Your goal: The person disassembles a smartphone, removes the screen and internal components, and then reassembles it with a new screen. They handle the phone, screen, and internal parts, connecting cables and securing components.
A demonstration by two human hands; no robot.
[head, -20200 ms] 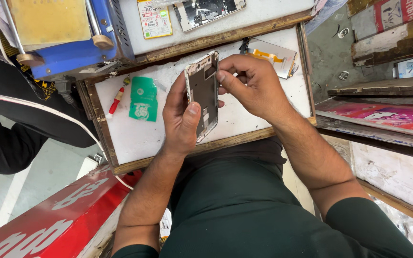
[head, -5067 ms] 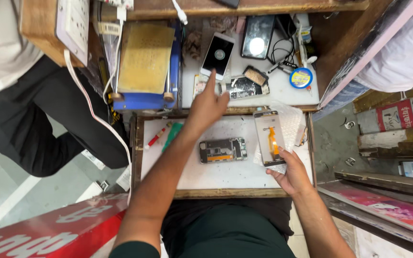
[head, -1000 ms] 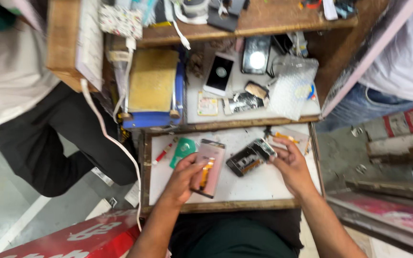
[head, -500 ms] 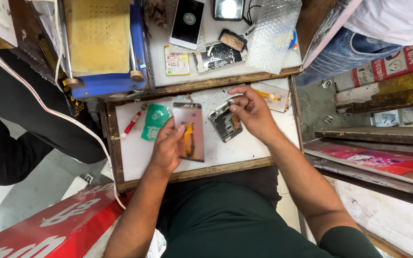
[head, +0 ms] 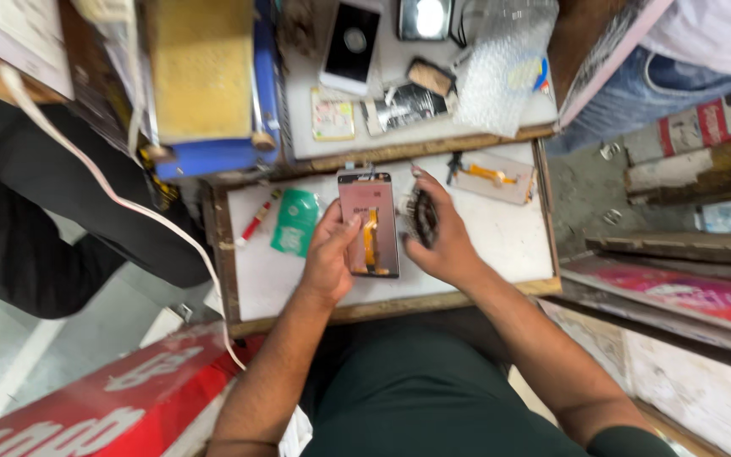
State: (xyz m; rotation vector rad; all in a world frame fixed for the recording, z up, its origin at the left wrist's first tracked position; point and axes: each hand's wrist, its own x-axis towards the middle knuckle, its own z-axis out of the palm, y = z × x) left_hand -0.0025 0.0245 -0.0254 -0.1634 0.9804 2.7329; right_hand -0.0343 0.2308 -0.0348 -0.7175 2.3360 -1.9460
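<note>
The phone screen panel [head: 369,224], thin, light and fragile, is gripped at its edge by the left hand [head: 329,258]; its orange ribbon cable [head: 370,239] should be avoided. The right hand [head: 438,237] is closed on a dark phone frame [head: 421,217].

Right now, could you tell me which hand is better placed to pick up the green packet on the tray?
Left, I would judge. The left hand rests on the phone panel, right beside the green packet. The right hand holds a dark phone part on the panel's far side.
</note>
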